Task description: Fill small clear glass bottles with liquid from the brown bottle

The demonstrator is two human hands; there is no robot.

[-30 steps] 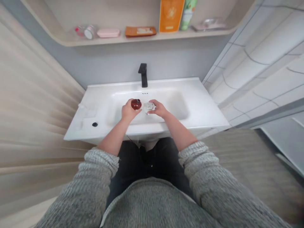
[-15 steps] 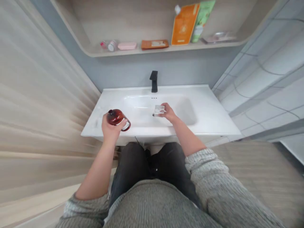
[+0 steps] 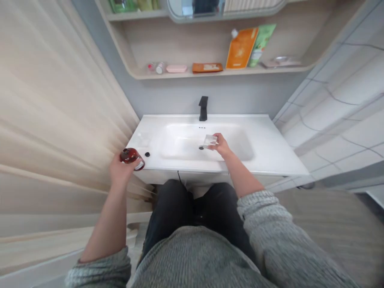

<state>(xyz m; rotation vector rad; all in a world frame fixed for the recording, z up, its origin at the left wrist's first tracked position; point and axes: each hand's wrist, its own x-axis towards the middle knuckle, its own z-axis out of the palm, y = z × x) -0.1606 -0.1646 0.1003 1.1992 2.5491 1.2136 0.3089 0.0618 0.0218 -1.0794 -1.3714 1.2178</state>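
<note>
Hands are held well apart. The left hand is closed round a dark red bottle, fingers wrapped about its body, at the front left corner of the white sink, just off its edge and near the ribbed wall. The bottle lies almost on its side, its long axis running left to right, with the pale base turned toward the sink and the top pointing at the wall. The right hand is over the basin, below the black tap, pinching a small clear piece between thumb and fingertips. So the bottle lies far to the left of the clear piece, with most of the basin between them. A small dark round thing sits on the counter just beside the bottle.

What the clear piece is I cannot tell; it is too small and glassy. The bottle's mouth is hard to make out, so capped or open is unclear.
</note>
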